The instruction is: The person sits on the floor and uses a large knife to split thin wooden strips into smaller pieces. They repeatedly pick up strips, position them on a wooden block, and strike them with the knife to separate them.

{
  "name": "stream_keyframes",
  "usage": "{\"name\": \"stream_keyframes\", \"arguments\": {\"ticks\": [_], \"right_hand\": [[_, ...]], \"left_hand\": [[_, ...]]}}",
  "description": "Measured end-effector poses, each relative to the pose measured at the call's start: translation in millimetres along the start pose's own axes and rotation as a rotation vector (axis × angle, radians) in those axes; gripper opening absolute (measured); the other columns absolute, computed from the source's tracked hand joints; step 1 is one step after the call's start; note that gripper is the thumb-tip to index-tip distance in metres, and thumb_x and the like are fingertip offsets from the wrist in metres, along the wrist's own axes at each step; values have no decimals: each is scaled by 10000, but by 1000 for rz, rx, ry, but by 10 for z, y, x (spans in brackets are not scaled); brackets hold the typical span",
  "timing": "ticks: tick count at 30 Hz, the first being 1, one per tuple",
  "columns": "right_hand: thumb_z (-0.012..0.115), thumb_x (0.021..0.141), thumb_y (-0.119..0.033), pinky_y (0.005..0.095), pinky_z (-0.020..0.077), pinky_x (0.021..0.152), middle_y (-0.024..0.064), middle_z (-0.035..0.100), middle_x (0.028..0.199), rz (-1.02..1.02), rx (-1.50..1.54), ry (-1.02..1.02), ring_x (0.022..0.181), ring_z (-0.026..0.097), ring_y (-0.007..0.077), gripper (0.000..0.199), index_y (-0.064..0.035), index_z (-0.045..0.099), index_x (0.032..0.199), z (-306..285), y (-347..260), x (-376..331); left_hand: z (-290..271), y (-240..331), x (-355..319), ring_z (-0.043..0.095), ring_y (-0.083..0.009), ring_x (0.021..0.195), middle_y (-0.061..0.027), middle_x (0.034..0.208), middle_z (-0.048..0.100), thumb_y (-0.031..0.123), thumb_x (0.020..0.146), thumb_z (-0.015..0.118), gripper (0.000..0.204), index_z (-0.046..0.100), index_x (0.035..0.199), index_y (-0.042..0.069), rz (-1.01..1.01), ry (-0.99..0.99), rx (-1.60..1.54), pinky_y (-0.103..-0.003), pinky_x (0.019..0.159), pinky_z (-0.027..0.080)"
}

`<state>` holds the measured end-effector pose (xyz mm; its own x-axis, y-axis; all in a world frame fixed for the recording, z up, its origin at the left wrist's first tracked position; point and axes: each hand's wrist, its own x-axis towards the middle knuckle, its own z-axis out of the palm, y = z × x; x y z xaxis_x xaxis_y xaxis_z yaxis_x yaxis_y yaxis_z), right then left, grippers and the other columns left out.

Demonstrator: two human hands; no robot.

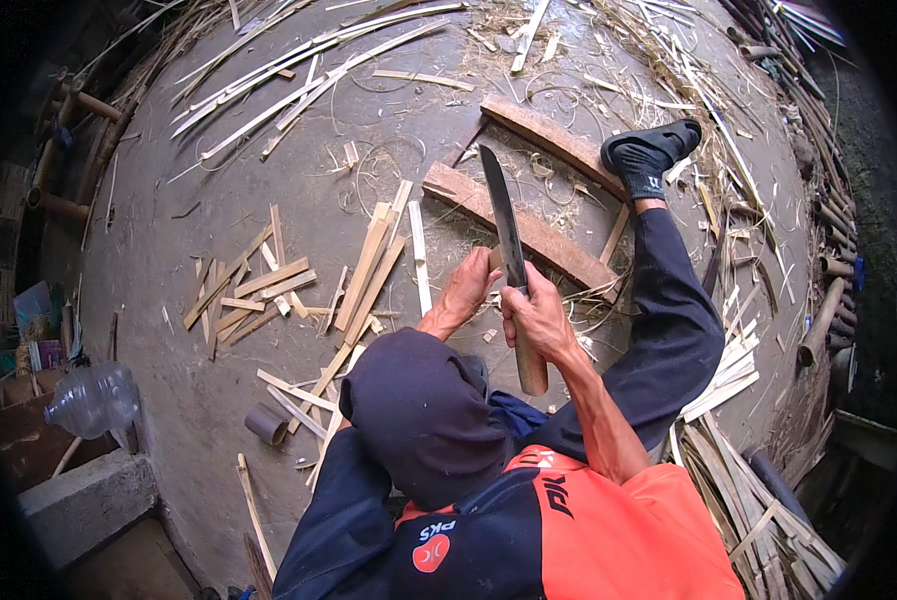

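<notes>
Right hand (536, 312) is wrapped round the wooden handle of a big knife (505, 215), blade pointing up and away. Left hand (463, 288) is pinching a short pale piece (496, 258) right by the blade's lower end (can't tell if it's actually on the edge, fwiw). Imo, to do this well: fingertips clear of the edge, right wrist locked so the blade doesn't wander, thin even strokes w/ no forcing. Mind the right leg (668, 290) too, pls, so a slip doesn't head that way. Pale strips (373, 265) lie on the floor (168, 400) to the left, reddish beam (553, 250) just beyond both hands.
</notes>
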<state>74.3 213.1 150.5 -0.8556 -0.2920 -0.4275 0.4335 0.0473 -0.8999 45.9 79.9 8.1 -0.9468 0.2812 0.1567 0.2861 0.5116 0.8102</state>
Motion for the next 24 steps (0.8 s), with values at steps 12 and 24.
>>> {"name": "stream_keyframes", "arguments": {"ticks": [12, 24], "right_hand": [[410, 848, -77, 274, 401, 363, 16, 446, 572, 19, -267, 60, 409, 465, 114, 268, -52, 415, 1115, 110, -70, -5], [433, 795, -80, 361, 475, 485, 135, 529, 598, -19, -412, 67, 500, 583, 228, 491, -101, 352, 1279, 100, -156, 18]], "left_hand": [[-53, 1, 15, 514, -398, 820, -218, 875, 480, 111, 803, 590, 281, 407, 956, -37, -42, -28, 62, -429, 707, 429], [-300, 246, 50, 505, -388, 865, -205, 910, 501, 68, 794, 570, 246, 437, 982, -17, -60, 19, 52, -427, 736, 424]]}}
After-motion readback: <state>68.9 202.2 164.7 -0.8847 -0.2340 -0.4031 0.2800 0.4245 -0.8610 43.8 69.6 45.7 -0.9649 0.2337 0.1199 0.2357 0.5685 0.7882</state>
